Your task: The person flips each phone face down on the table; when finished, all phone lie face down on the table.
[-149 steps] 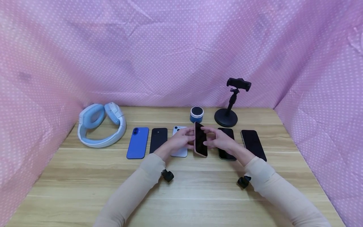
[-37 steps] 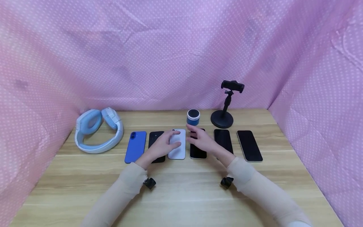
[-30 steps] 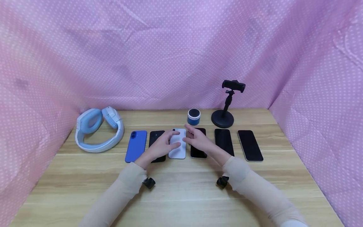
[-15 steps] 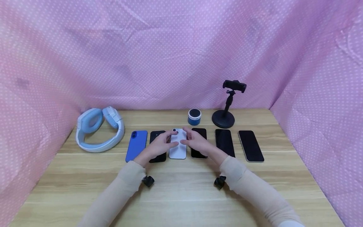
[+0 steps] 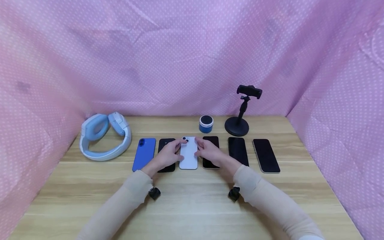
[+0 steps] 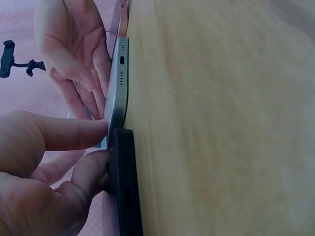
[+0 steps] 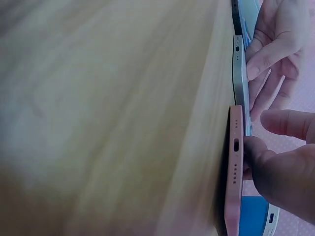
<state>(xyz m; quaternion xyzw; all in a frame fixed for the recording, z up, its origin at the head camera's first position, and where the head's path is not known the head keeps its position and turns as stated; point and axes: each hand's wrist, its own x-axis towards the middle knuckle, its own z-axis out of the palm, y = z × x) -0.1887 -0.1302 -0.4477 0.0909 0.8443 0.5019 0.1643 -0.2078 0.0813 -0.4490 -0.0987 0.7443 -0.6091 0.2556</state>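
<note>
In the head view a white phone [image 5: 189, 158] lies flat on the table, camera side up. On its left side is my left hand [image 5: 167, 155], over part of a black phone [image 5: 166, 168]. The left wrist view has the left thumb touching the white phone's near left corner. From the right, my right hand [image 5: 210, 154] reaches the white phone's right edge, passing over a pink-framed phone [image 7: 235, 167] with its dark screen up. The right thumb stands above the white phone in the right wrist view. Some fingertips are hidden behind the phones.
A blue phone [image 5: 144, 154] lies at the row's left end, near light-blue headphones [image 5: 105, 156]. Two screen-up phones, a middle one [image 5: 237, 150] and an end one [image 5: 266, 156], lie rightward. Behind stand a small blue speaker [image 5: 206, 126] and a black phone stand [image 5: 237, 126].
Five seconds ago both hands held the pink-framed phone upright; now it lies flat in the row. Both hands have since come to the white phone's sides, the right one moving left.
</note>
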